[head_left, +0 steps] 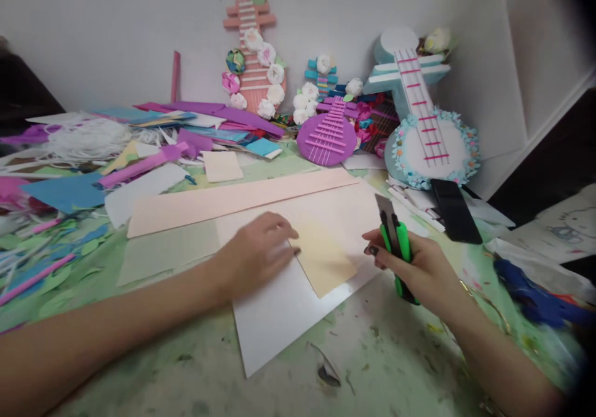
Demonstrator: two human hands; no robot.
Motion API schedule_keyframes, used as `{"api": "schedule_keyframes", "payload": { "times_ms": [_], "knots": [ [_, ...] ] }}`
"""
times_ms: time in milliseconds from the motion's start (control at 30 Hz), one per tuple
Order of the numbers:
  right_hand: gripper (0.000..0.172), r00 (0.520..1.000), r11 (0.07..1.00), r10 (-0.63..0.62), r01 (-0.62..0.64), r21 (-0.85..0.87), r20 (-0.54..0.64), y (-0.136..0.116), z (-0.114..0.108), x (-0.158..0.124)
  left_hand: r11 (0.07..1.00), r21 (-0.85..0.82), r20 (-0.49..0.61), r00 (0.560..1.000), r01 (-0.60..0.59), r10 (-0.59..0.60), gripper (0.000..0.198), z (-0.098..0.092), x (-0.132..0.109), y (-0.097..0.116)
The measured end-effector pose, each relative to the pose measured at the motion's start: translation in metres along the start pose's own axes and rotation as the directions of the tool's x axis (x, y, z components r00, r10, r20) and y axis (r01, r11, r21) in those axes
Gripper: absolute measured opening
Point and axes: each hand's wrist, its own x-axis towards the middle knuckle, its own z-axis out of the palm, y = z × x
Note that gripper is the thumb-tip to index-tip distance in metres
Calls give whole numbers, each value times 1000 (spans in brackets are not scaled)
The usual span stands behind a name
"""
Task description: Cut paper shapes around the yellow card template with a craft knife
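My right hand (pixel 426 268) is wrapped round a green and black utility knife (pixel 395 249), its blade out and pointing up and away from me. My left hand (pixel 256 252) has its thumb and fingertips closed at the left corner of a pale yellow sheet of paper (pixel 326 259). Under that sheet lies a larger glossy white board (pixel 265 336), set at a slant on the table. A long pale pink strip of card (pixel 223 201) crosses the board's far side, beyond both hands. A pale grey-green sheet (pixel 162 252) shows behind my left forearm.
Coloured paper scraps and white string (pixel 88 138) are heaped at the left. Paper instruments stand along the wall: a pink one (pixel 256 85), a purple one (pixel 326 138) and a white-blue one (pixel 431 131). A black phone (pixel 455 211) lies at the right, near blue-handled scissors (pixel 531 290).
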Motion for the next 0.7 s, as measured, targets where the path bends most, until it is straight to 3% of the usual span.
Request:
{"api": "schedule_keyframes", "payload": {
  "times_ms": [67, 167, 367, 533, 700],
  "knots": [
    [25, 995, 989, -74, 82, -127, 69, 1, 1, -2, 990, 95, 84, 992, -103, 95, 43, 8, -15, 7],
    [36, 961, 944, -154, 211, -252, 228, -2, 1, -7, 978, 182, 210, 976, -99, 60, 69, 15, -30, 14],
    [58, 857, 849, -143, 363, -384, 494, -7, 1, -14, 978, 208, 352, 935, -24, -52, 80, 8, -32, 23],
    [62, 853, 792, -142, 402, -459, 502, 2, 1, -20, 975, 219, 380, 923, -32, -55, 81, 8, -30, 26],
    [79, 808, 744, -299, 531, -407, 507, 13, -4, -19, 977, 210, 373, 927, -37, -45, 83, 11, -30, 24]
  ]
}}
